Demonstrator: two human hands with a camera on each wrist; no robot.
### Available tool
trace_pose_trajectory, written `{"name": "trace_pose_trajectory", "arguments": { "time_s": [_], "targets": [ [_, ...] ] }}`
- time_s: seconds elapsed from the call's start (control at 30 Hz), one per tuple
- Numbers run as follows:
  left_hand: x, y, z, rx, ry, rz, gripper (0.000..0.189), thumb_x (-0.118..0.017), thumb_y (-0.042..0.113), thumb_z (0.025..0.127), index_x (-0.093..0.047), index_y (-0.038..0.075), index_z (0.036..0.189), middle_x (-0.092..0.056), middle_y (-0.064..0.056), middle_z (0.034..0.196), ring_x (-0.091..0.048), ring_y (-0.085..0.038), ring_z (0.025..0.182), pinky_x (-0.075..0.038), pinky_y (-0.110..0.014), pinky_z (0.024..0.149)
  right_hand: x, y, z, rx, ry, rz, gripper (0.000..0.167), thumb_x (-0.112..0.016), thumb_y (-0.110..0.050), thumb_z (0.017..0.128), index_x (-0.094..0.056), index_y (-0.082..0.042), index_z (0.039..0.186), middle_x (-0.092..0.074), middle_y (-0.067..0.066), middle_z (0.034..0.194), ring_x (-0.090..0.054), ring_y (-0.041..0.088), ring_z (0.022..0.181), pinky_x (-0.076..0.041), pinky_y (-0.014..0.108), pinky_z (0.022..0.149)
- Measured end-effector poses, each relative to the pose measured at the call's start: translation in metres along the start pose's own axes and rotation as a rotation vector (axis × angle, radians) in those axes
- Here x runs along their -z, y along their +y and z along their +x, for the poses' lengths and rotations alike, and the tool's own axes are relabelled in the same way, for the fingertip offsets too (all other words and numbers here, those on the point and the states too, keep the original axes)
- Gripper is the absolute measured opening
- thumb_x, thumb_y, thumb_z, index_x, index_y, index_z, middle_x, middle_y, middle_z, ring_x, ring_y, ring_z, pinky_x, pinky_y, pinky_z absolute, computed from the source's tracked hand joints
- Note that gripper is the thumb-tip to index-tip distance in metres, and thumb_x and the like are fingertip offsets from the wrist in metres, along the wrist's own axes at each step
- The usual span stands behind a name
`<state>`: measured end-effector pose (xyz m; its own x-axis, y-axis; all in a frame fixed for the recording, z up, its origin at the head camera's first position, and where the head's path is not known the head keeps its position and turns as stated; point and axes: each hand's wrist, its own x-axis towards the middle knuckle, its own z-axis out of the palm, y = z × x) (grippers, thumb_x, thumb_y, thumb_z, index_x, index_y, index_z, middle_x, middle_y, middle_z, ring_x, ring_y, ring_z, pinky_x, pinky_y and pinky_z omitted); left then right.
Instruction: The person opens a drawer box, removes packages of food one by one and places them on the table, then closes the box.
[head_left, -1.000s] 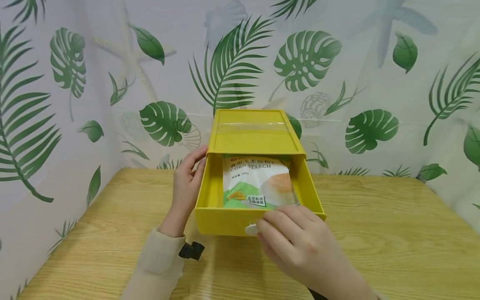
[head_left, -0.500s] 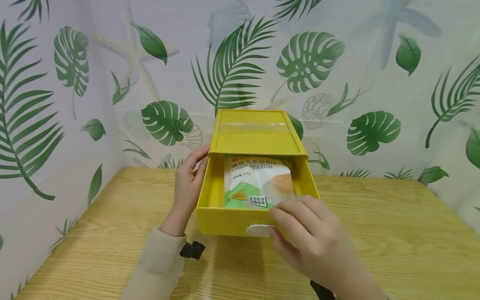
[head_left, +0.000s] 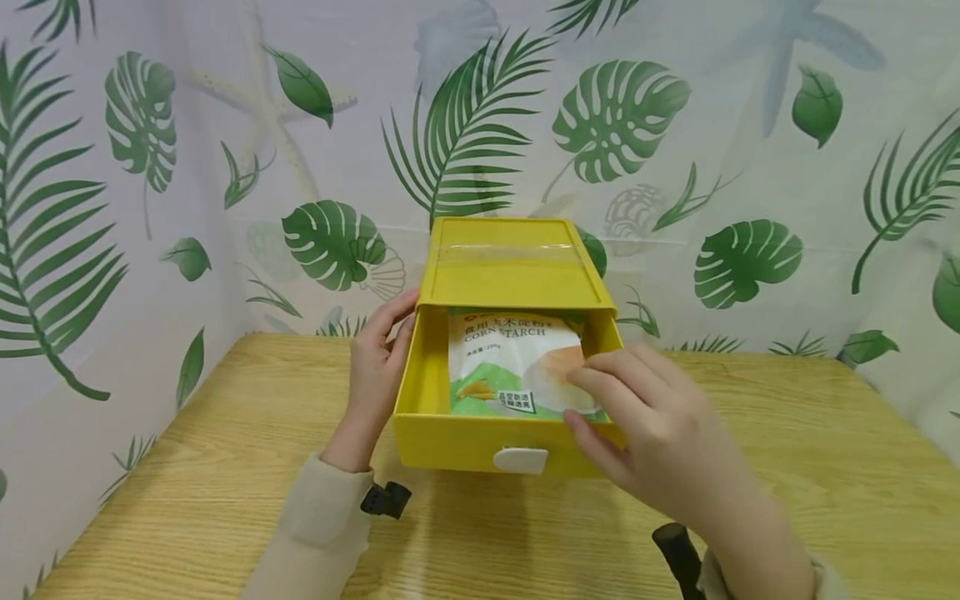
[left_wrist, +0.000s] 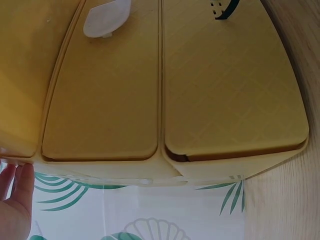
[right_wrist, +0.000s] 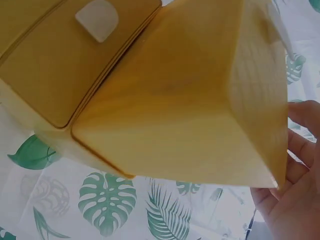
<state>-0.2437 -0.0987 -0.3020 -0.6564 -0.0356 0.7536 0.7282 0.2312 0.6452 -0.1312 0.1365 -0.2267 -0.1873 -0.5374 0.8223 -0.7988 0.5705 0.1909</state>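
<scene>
A yellow drawer [head_left: 450,442] with a white pull tab [head_left: 521,460] is slid out of a yellow drawer cabinet [head_left: 517,287]. Inside lies a white and green packet of corn starch [head_left: 517,354], its far end under the cabinet's top edge. My left hand [head_left: 375,367] rests against the cabinet's left side, fingers extended along it; in the left wrist view its fingertips touch the edge. Over the drawer's right front corner is my right hand [head_left: 667,425], index finger overlapping the packet and thumb by the front rim. In the right wrist view, its fingers appear beside the drawer's outer wall.
Below the open drawer, the left wrist view shows closed drawer fronts, one with a white tab [left_wrist: 107,20], one with a dark pull [left_wrist: 228,9]. Clear tape [head_left: 502,252] crosses the cabinet top. A leaf-print curtain [head_left: 480,108] hangs behind the wooden table [head_left: 750,467].
My right hand has let go of the white pull tab and moved right and up, over the drawer's right front corner to the packet. The left hand stays at the cabinet's side.
</scene>
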Motion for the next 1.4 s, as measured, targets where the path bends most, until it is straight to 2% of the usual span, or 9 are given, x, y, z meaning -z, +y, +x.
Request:
{"name": "trace_pose_trajectory", "arguments": {
  "time_s": [0.13, 0.4, 0.53, 0.67, 0.83, 1.0, 1.17, 1.4],
  "targets": [
    [0.0, 0.0, -0.001, -0.005, 0.002, 0.0, 0.029, -0.048, -0.001, 0.089, -0.054, -0.006, 0.116, -0.053, -0.016, 0.117, -0.052, -0.022, 0.104, -0.051, -0.033, 0.075, 0.002, 0.008, -0.002, -0.041, -0.086, 0.045, 0.04, -0.04, -0.029, 0.091, -0.062, 0.004, 0.084, -0.059, 0.01, 0.08, -0.05, 0.024, 0.071, -0.045, 0.031, 0.06],
    [-0.001, 0.002, -0.001, -0.006, -0.001, -0.007, 0.028, -0.047, -0.001, 0.089, -0.054, -0.006, 0.116, -0.053, -0.016, 0.117, -0.052, -0.021, 0.105, -0.05, -0.033, 0.076, 0.004, 0.027, -0.004, -0.051, -0.149, 0.13, 0.036, -0.044, -0.032, 0.089, -0.062, -0.001, 0.088, -0.057, 0.004, 0.086, -0.051, 0.018, 0.078, -0.046, 0.022, 0.068],
    [0.0, 0.001, 0.0, -0.016, -0.001, -0.003, 0.029, -0.047, 0.0, 0.089, -0.054, -0.005, 0.117, -0.053, -0.015, 0.118, -0.051, -0.021, 0.105, -0.05, -0.032, 0.076, 0.005, 0.033, -0.003, -0.128, -0.223, 0.154, 0.022, -0.061, -0.022, 0.079, -0.063, -0.002, 0.087, -0.058, 0.003, 0.086, -0.052, 0.015, 0.079, -0.045, 0.021, 0.069],
    [0.0, 0.0, -0.001, -0.019, -0.003, -0.003, 0.029, -0.047, 0.001, 0.089, -0.054, -0.004, 0.117, -0.053, -0.015, 0.118, -0.051, -0.021, 0.105, -0.05, -0.033, 0.077, 0.004, 0.035, 0.0, -0.247, -0.307, 0.116, 0.019, -0.07, -0.013, 0.068, -0.063, -0.003, 0.083, -0.058, 0.002, 0.082, -0.052, 0.014, 0.075, -0.047, 0.027, 0.064],
    [0.0, -0.001, -0.001, -0.012, -0.001, -0.004, 0.029, -0.047, 0.001, 0.09, -0.054, -0.004, 0.117, -0.053, -0.014, 0.118, -0.051, -0.02, 0.106, -0.05, -0.033, 0.077, 0.001, 0.038, 0.007, -0.331, -0.427, 0.055, 0.019, -0.071, -0.019, 0.07, -0.064, -0.004, 0.08, -0.058, 0.003, 0.08, -0.051, 0.017, 0.072, -0.046, 0.029, 0.061],
    [-0.001, -0.002, -0.001, -0.016, 0.003, -0.009, 0.029, -0.046, 0.001, 0.09, -0.054, -0.004, 0.117, -0.053, -0.014, 0.118, -0.051, -0.019, 0.106, -0.05, -0.033, 0.076, -0.003, 0.042, 0.014, -0.361, -0.562, -0.019, 0.017, -0.067, -0.025, 0.073, -0.059, -0.01, 0.07, -0.053, 0.002, 0.072, -0.047, 0.015, 0.067, -0.042, 0.026, 0.057],
    [-0.001, -0.002, -0.001, -0.014, 0.007, -0.002, 0.028, -0.047, 0.001, 0.09, -0.054, -0.004, 0.117, -0.053, -0.014, 0.118, -0.051, -0.019, 0.106, -0.05, -0.033, 0.076, -0.008, 0.046, 0.017, -0.368, -0.68, -0.089, 0.026, -0.064, -0.031, 0.074, -0.049, -0.018, 0.057, -0.045, -0.004, 0.062, -0.042, 0.014, 0.062, -0.037, 0.025, 0.052],
    [-0.001, -0.001, -0.001, -0.012, 0.006, -0.008, 0.028, -0.046, 0.002, 0.09, -0.054, -0.003, 0.117, -0.053, -0.013, 0.118, -0.051, -0.02, 0.105, -0.05, -0.033, 0.076, -0.014, 0.049, 0.018, -0.329, -0.737, -0.155, 0.034, -0.062, -0.037, 0.074, -0.048, -0.017, 0.05, -0.041, -0.003, 0.058, -0.039, 0.015, 0.056, -0.036, 0.025, 0.046]
  ]
}}
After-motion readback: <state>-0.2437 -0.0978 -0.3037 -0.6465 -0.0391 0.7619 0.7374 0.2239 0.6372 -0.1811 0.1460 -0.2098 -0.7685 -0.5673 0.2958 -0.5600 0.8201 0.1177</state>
